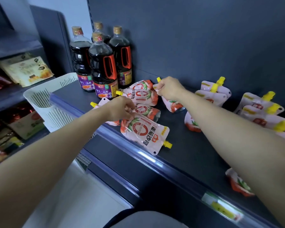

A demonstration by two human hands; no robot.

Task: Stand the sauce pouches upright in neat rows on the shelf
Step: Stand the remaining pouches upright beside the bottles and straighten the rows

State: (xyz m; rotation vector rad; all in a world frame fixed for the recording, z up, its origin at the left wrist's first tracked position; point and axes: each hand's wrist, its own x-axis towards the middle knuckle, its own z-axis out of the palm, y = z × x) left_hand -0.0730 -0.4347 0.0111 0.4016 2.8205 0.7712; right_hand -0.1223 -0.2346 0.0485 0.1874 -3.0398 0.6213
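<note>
The light is dim and cool, coming from above. It makes a bright glare line along the front edge strip of the shelf [148,155]. Soft shadows lie under the pouches [144,134]. The wide lens bends the picture at its borders, and the price label [222,208] is blurred.

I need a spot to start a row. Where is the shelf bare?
Bare shelf lies between the front-edge pouch and the right forearm. It is crowded beside the soy sauce bottles, where pouches pile up, and at the far right.
</note>
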